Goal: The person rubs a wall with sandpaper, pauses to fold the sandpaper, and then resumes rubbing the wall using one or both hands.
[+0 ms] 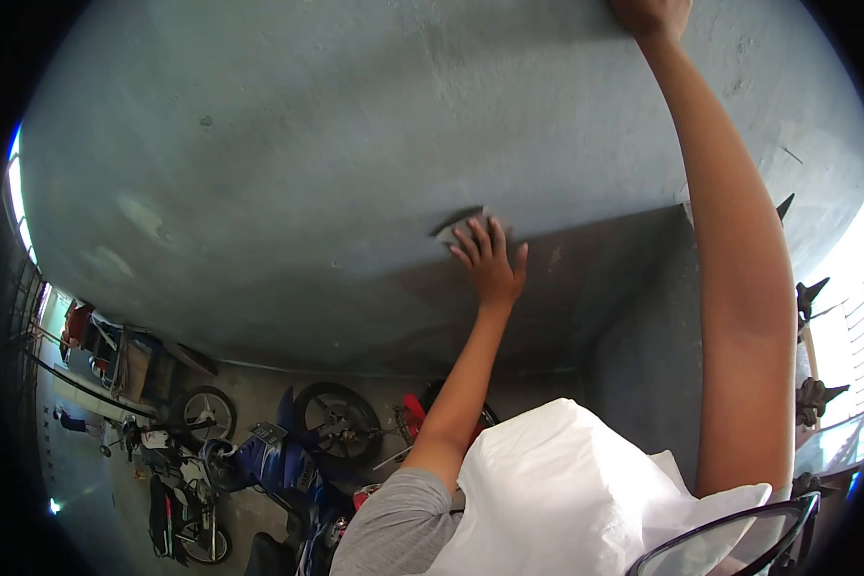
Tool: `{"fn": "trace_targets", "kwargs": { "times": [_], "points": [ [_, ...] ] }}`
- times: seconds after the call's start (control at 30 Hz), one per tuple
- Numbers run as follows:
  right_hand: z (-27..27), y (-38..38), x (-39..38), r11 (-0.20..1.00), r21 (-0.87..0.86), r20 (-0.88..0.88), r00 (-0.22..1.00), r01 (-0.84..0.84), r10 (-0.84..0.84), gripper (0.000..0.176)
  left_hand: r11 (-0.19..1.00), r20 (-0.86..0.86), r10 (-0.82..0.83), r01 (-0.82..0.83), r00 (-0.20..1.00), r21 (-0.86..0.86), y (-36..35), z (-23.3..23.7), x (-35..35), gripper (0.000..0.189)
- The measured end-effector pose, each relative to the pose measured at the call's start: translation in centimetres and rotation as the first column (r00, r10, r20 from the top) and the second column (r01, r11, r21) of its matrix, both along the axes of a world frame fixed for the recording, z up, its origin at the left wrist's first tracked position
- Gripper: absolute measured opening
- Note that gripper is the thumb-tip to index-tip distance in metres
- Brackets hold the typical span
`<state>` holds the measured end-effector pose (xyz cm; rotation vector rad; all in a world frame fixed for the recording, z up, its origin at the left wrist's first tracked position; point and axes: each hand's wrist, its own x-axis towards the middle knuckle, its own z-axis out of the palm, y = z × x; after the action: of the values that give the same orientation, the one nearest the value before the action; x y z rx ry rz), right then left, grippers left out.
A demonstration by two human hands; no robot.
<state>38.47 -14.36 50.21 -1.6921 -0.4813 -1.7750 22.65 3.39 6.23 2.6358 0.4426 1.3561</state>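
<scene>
My left hand [494,272] lies against a grey wall [355,144], fingers spread. Under its fingertips is a small grey sheet that looks like sandpaper [462,230], with a dark curled upper edge, pressed to the wall. My right arm reaches up along the right side. At the top edge of the view, my right hand [653,14] is at the wall, its fingers cut off by the frame. Whether it holds anything is hidden. Around the left hand the wall shows pale smears and a darker area below.
White cloth [538,480] and dark-rimmed glasses [730,538] fill the lower foreground. Below left stand a blue motorcycle [283,461], a red one [413,415] partly hidden by my arm, and another motorbike [187,480]. Dark spiky shapes [814,398] line a bright opening at right.
</scene>
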Motion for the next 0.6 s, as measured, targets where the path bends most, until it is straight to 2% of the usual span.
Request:
{"fn": "trace_targets", "kwargs": {
  "times": [0.1, 0.2, 0.33, 0.4, 0.43, 0.5, 0.6],
  "points": [
    [-0.3, 0.0, 0.1, 1.0, -0.004, 0.01, 1.0, -0.01, 0.01, 0.059, 0.996, 0.039, 0.025, -0.028, 0.999, 0.081, 0.0, 5.2, 0.8, 0.077],
    [-0.4, 0.0, 0.1, 1.0, 0.008, 0.012, 1.0, -0.02, 0.02, 0.06, 0.99, 0.033, 0.049, -0.053, 0.998, 0.13, 0.9, 4.3, 0.9, 0.075],
    [-0.4, 0.1, -0.1, 1.0, -0.002, 0.007, 1.0, -0.019, 0.019, 0.06, 0.989, 0.029, 0.036, -0.039, 0.999, 0.145, 1.1, -0.3, 0.1, 0.074],
    [-0.1, 0.0, 0.2, 1.0, 0.006, 0.028, 0.999, -0.018, 0.018, 0.06, 0.978, -0.039, 0.037, -0.029, 0.999, 0.206, 1.4, -2.2, -0.6, 0.076],
    [-0.1, 0.0, 0.3, 1.0, 0.011, 0.03, 0.999, -0.017, 0.016, 0.06, 0.978, -0.034, 0.034, -0.026, 0.999, 0.207, 1.4, -1.6, -0.3, 0.076],
    [0.0, -0.1, 0.4, 1.0, 0.002, 0.026, 1.0, -0.017, 0.017, 0.06, 0.997, -0.051, -0.018, 0.022, 0.999, 0.069, 0.8, 0.0, -0.7, 0.077],
    [-0.3, 0.0, 0.0, 1.0, -0.015, -0.003, 1.0, -0.019, 0.019, 0.061, 0.996, -0.003, 0.013, -0.013, 1.0, 0.093, 0.7, 4.8, -0.2, 0.079]
  ]
}}
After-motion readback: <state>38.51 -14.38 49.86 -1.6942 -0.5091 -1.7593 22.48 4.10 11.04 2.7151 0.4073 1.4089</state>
